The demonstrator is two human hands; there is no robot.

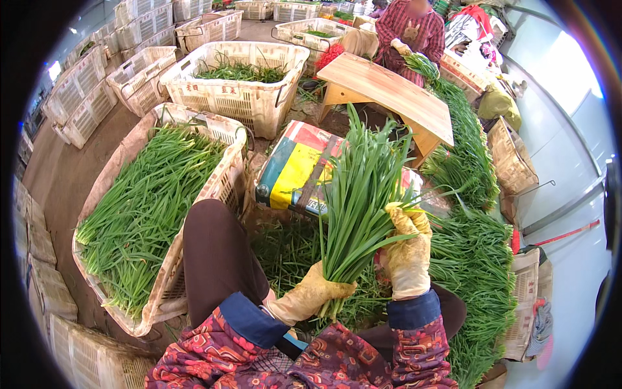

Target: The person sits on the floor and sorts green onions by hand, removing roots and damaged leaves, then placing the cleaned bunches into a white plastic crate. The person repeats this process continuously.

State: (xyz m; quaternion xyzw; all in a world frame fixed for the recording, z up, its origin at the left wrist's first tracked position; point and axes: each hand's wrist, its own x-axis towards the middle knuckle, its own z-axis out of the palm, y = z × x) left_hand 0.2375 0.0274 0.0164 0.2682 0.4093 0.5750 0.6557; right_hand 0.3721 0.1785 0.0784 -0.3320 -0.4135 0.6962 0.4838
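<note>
My left hand, in a stained, pale work glove, is closed around the lower stems of a bunch of garlic chives. The bunch stands nearly upright between my knees, its leaves fanning out at the top and its cut ends showing below the fist. At the bunch's right edge is my right hand, gloved the same way. Its fingers are bent over a few loose leaves there, and part of the grip is hidden. Loose chive trimmings cover the ground beneath the bunch.
A plastic crate of chives stands at my left. Ahead are a printed carton, another crate and a wooden bench. Heaped chives line my right side. A co-worker holds chives beyond the bench.
</note>
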